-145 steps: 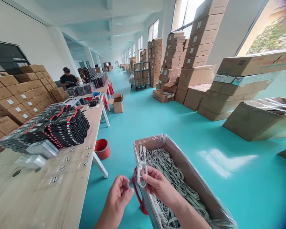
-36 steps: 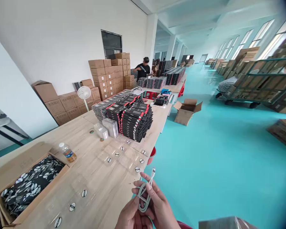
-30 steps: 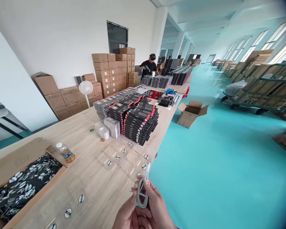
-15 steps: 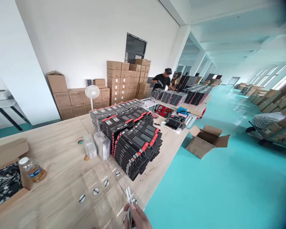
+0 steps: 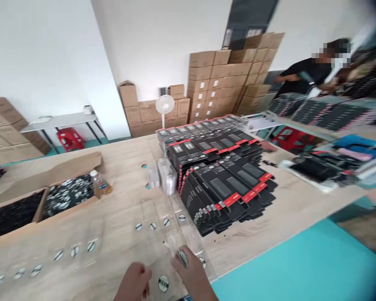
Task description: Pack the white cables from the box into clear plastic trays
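My right hand (image 5: 192, 274) is closed near the table's front edge, on a thin whitish clear plastic piece (image 5: 171, 241) that sticks out past the fingers, blurred. A round black-and-white label (image 5: 183, 258) shows at its fingers. My left hand (image 5: 134, 281) is curled to the left of it; anything inside its fingers is hidden. Between the hands lies another round label (image 5: 163, 284). Clear plastic pieces with similar labels (image 5: 153, 226) lie in rows on the wooden table (image 5: 122, 171).
Stacked black-and-red boxes (image 5: 222, 184) stand ahead, beside clear plastic cases (image 5: 167, 177). At left are an open carton (image 5: 70, 212) of black-and-white pieces and a bottle (image 5: 100, 183). A co-worker (image 5: 307, 73) stands at back right. A fan (image 5: 164, 104) and cartons (image 5: 219, 83) line the wall.
My view has swung left and down, so the table's left side shows more. My left hand has come into clear view beside the right. The co-worker remains at the far table.
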`<act>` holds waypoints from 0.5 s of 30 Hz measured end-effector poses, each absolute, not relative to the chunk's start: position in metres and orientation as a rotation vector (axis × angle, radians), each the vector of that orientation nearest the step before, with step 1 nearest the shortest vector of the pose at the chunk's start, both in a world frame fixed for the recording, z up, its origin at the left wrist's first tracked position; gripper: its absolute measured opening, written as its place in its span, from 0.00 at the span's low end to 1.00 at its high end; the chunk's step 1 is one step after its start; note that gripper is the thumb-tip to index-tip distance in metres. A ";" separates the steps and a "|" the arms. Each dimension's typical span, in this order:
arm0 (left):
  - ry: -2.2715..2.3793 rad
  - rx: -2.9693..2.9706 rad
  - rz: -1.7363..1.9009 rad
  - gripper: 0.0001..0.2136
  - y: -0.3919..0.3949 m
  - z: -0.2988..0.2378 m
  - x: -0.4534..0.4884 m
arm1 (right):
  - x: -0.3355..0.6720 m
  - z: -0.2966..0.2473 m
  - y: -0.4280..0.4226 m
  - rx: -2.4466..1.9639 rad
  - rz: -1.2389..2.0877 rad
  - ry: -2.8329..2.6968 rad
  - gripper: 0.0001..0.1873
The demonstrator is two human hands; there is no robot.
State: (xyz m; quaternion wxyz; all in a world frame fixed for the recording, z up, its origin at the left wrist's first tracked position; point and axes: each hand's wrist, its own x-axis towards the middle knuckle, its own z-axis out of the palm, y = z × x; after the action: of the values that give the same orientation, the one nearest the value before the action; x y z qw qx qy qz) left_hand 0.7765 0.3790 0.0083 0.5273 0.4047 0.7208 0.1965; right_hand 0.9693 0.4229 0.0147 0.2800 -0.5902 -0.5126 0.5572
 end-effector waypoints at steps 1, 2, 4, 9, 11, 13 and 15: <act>1.754 1.006 0.478 0.19 0.387 0.010 0.771 | 0.960 0.021 0.426 -1.544 1.444 -1.430 0.12; 1.756 1.033 0.497 0.19 0.394 0.013 0.766 | 0.951 0.027 0.428 -1.507 1.425 -1.466 0.11; 1.741 1.068 0.547 0.18 0.403 0.022 0.756 | 0.933 0.040 0.432 -1.460 1.439 -1.498 0.10; 1.709 1.059 0.816 0.17 0.404 0.045 0.727 | 0.896 0.058 0.436 -1.434 1.316 -1.545 0.06; 1.614 0.902 1.125 0.13 0.403 0.054 0.716 | 0.884 0.058 0.436 -1.434 1.299 -1.536 0.07; 1.397 0.678 1.371 0.19 0.404 0.063 0.707 | 0.871 0.055 0.434 -1.407 1.352 -1.499 0.09; 1.189 0.555 1.474 0.34 0.406 0.071 0.700 | 0.860 0.053 0.433 -1.359 1.441 -1.447 0.12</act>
State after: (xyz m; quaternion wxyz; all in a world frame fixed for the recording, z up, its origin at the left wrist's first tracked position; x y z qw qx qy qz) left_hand 0.7002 0.4058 0.0710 0.5513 0.2346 0.5027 0.6231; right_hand 0.8599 0.4334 0.0531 0.3373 -0.5215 -0.5553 0.5531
